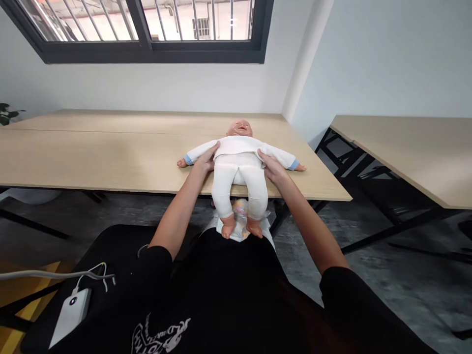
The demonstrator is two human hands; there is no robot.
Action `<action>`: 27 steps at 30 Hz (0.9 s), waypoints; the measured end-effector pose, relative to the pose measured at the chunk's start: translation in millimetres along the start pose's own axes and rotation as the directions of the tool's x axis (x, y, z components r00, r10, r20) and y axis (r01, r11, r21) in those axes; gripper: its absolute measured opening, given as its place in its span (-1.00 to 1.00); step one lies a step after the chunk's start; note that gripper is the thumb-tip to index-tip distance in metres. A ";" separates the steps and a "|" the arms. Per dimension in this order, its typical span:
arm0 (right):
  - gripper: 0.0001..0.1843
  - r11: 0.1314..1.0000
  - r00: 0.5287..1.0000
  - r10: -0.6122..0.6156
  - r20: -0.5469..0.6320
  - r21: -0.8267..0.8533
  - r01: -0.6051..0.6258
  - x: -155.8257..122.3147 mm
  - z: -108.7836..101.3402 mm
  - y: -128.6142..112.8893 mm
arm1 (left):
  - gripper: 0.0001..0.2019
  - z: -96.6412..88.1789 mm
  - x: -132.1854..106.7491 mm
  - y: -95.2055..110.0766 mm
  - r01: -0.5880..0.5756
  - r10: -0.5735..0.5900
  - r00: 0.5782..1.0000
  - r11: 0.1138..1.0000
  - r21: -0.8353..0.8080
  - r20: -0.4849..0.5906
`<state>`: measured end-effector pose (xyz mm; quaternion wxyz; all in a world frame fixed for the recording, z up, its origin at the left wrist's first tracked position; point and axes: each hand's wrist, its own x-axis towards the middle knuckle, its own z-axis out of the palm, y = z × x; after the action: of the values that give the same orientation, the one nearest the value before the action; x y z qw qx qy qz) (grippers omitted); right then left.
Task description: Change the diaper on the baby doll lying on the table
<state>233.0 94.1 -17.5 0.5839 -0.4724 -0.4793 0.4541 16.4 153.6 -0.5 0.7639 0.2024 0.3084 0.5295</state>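
Observation:
A baby doll [239,129] lies on its back on the table, arms spread wide, bare feet hanging past the front edge toward me. It wears a white top [238,144] with blue cuffs and white trousers [222,189]. My left hand [208,156] grips the doll's side at the waist, thumb on the top's hem. On the opposite side, my right hand [272,166] holds the waist the same way. The fingertips of both hands are hidden beside or under the body. Below the doll's feet, a white diaper [241,209] with a coloured print rests at my lap.
The wooden table [110,157] runs along the wall under a barred window [199,51]. A second table [413,147] stands at the right, past a gap. On a black chair [121,241] at my left lie a white power bank [70,314] and cables.

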 end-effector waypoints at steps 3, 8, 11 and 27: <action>-0.50 0.996 0.987 -0.052 -0.152 -0.078 0.040 -19.0 -8.2 15.6 | -0.69 -11.9 -12.2 1.8 -0.004 0.003 1.000 0.999 -0.034 -0.024; -0.45 0.912 0.917 -0.331 -0.222 -0.324 0.250 -62.7 -9.7 33.3 | -0.64 -28.0 -29.0 -2.5 -0.054 0.047 0.997 0.992 -0.116 -0.067; -0.48 0.848 0.866 -0.459 -0.199 -0.391 0.359 -94.0 -9.8 36.4 | -0.60 -29.5 -31.5 -4.3 -0.063 0.050 0.996 0.984 -0.168 -0.080; -0.78 0.649 0.717 -0.677 -0.165 -0.593 0.477 -142.1 0.7 63.8 | -0.56 -32.6 -40.7 4.4 0.006 -0.027 0.998 0.945 -0.328 -0.060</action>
<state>209.2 -36.5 -98.9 0.6321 -0.5040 -0.5886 -0.0027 -19.2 116.7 -11.0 0.7812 0.0530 0.2420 0.5731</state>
